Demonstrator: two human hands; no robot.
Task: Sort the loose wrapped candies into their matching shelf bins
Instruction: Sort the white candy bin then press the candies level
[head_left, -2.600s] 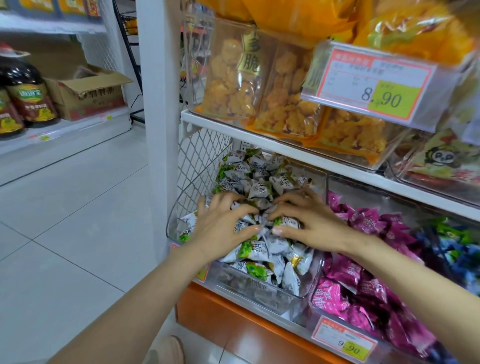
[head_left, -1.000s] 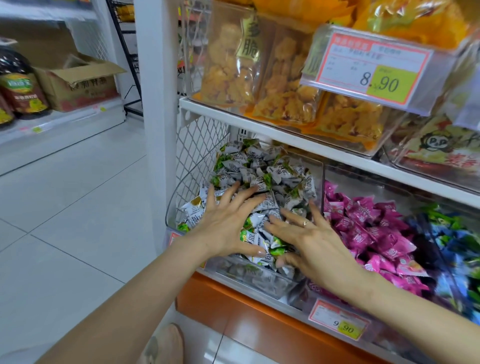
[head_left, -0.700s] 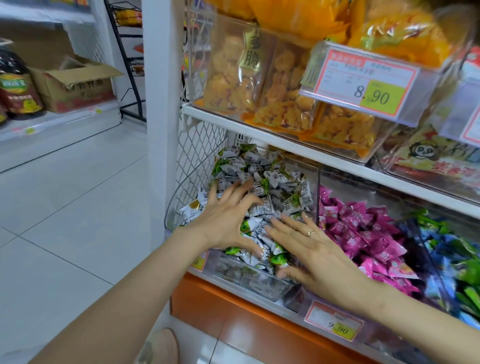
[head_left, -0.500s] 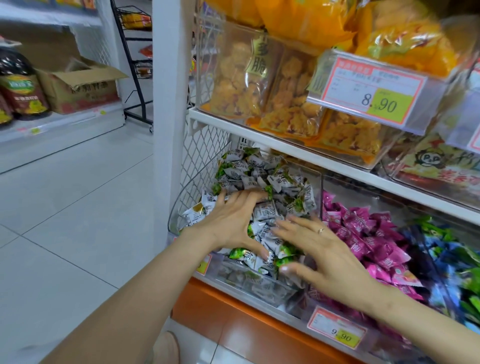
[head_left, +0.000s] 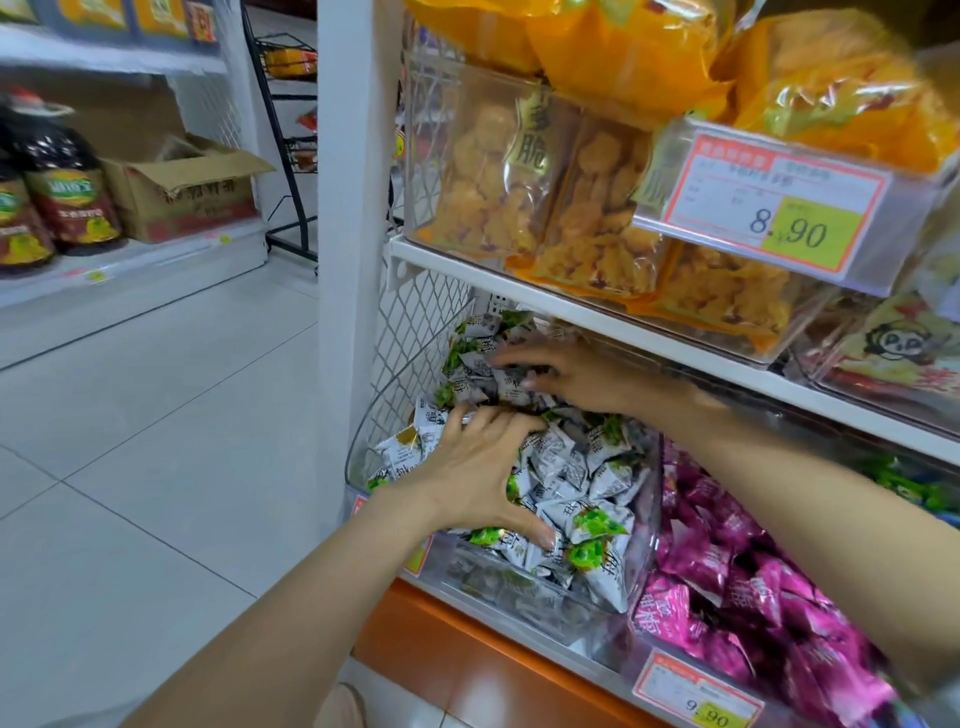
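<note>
Lying heaped in the bin (head_left: 511, 597), candies (head_left: 592, 522) sit under both hands (head_left: 478, 467) (head_left: 582, 376).

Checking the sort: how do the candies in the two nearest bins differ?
The white-and-green candies are pale with green print; the pink candies, to their right, are mostly magenta. The left hand and right hand rest on the white-and-green candies; neither touches the pink candies. Both are small wrapped packs piled loose.

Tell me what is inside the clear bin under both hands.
White-and-green wrapped candies fill the clear bin. The left hand and right hand cover part of the pile; its bottom is hidden.
</note>
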